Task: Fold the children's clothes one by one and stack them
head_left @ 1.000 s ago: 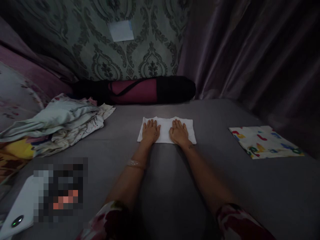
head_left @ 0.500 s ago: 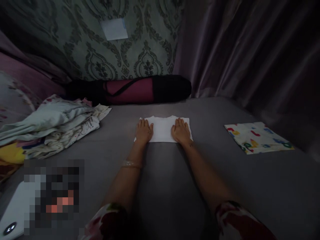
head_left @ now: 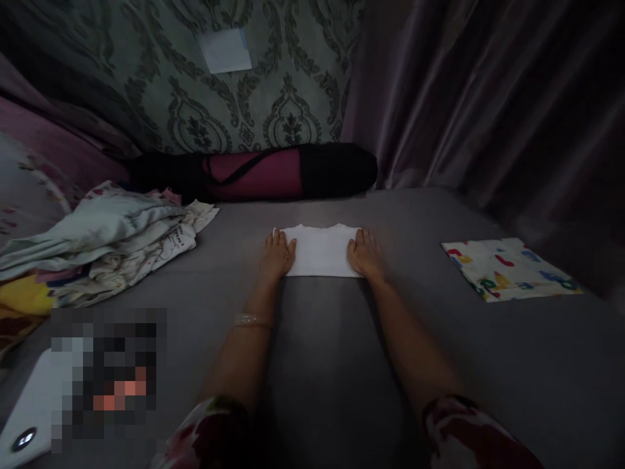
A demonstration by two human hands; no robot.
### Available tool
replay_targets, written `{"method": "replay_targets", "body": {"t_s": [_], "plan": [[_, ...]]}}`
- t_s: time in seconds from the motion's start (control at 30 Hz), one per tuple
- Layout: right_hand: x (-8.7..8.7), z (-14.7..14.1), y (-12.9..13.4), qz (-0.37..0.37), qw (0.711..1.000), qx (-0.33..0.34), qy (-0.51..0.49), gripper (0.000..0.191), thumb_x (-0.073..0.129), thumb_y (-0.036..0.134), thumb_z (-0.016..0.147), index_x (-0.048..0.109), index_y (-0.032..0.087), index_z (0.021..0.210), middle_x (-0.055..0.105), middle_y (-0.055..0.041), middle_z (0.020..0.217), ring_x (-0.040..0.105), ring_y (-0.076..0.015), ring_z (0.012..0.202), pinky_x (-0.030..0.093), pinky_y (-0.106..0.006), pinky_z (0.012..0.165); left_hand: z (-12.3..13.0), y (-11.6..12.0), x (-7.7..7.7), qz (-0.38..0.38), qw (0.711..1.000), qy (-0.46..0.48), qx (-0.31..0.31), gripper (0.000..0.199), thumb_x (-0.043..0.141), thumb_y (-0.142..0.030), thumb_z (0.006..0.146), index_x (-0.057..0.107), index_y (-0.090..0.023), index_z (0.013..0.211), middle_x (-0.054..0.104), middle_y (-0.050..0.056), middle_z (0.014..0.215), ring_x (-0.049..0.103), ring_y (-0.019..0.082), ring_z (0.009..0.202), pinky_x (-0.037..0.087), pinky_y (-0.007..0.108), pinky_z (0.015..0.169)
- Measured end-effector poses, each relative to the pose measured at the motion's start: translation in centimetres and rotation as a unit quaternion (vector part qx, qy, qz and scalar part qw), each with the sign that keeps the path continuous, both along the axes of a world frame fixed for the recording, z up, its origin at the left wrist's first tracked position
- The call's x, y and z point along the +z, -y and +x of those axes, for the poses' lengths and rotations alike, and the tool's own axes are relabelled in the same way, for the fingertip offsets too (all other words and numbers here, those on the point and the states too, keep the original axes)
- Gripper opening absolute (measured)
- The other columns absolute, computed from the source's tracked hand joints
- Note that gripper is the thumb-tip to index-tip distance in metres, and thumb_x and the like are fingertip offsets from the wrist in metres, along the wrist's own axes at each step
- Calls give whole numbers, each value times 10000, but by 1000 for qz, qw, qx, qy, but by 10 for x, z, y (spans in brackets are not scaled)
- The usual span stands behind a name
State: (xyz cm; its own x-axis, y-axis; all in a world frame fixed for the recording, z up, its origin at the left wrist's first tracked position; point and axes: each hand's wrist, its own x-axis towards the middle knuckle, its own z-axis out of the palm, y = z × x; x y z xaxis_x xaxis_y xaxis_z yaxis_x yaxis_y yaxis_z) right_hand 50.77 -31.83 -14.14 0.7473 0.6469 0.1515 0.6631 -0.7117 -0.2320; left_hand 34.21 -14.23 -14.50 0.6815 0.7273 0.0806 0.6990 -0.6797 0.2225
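Note:
A folded white garment [head_left: 322, 253], with a shallow dip along its far edge like a neckline, lies flat on the grey bed sheet [head_left: 322, 339]. My left hand [head_left: 278, 255] rests palm down over its left edge, fingers stretched away from me. Over the right edge lies my right hand [head_left: 366, 254], also flat, its thumb pointing inward on the cloth. Neither hand grips anything; the garment's side edges are partly hidden beneath them.
Loose clothes [head_left: 131, 234] are heaped at the left. A folded cloth with colourful prints [head_left: 512, 268] lies at the right. A black and maroon long bag [head_left: 258, 174] lies along the wall. At lower left is a pale object [head_left: 36, 397], partly pixelated. Curtains [head_left: 439, 98] hang at the right.
Both hands have slid outward across the white garment, the right one more, toward its side edges. More of the cloth shows between them. The view has shifted slightly.

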Motion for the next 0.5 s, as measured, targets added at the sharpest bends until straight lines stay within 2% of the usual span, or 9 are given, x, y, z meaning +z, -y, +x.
{"method": "replay_targets", "body": {"t_s": [0.1, 0.27, 0.4, 0.5], "plan": [[0, 5, 1, -11, 1000, 5, -19, 613, 186, 340, 977, 315, -2, 1469, 318, -190, 1538, 286, -302, 1408, 221, -422, 1136, -3, -4, 3, -21, 1000, -2, -9, 685, 172, -492, 977, 337, -48, 1472, 231, 174, 1576, 219, 336, 1451, 225, 471, 1167], [2, 15, 9, -40, 997, 48, -55, 636, 161, 378, 991, 264, 3, 1493, 237, -172, 1576, 201, -274, 1449, 179, -411, 1165, -11, -11, 6, -48, 998, -21, -34, 666, 160, -505, 979, 305, -108, 1494, 186, 136, 1595, 166, 307, 1470, 171, 509, 1176], [7, 13, 11, -40, 997, 47, -40, 626, 167, 373, 990, 278, 9, 1487, 256, -172, 1568, 206, -268, 1446, 157, -441, 1170, -13, -11, 8, -52, 997, -33, -41, 666, 161, -512, 978, 287, -120, 1502, 166, 131, 1601, 146, 297, 1476, 147, 521, 1176], [12, 6, 6, -23, 999, 44, -8, 629, 162, 390, 993, 309, 16, 1477, 273, -180, 1560, 194, -277, 1451, 124, -479, 1173, -10, -6, 15, -24, 999, -21, -36, 674, 158, -512, 979, 317, -98, 1487, 202, 153, 1589, 127, 318, 1476, 119, 539, 1175]]}}
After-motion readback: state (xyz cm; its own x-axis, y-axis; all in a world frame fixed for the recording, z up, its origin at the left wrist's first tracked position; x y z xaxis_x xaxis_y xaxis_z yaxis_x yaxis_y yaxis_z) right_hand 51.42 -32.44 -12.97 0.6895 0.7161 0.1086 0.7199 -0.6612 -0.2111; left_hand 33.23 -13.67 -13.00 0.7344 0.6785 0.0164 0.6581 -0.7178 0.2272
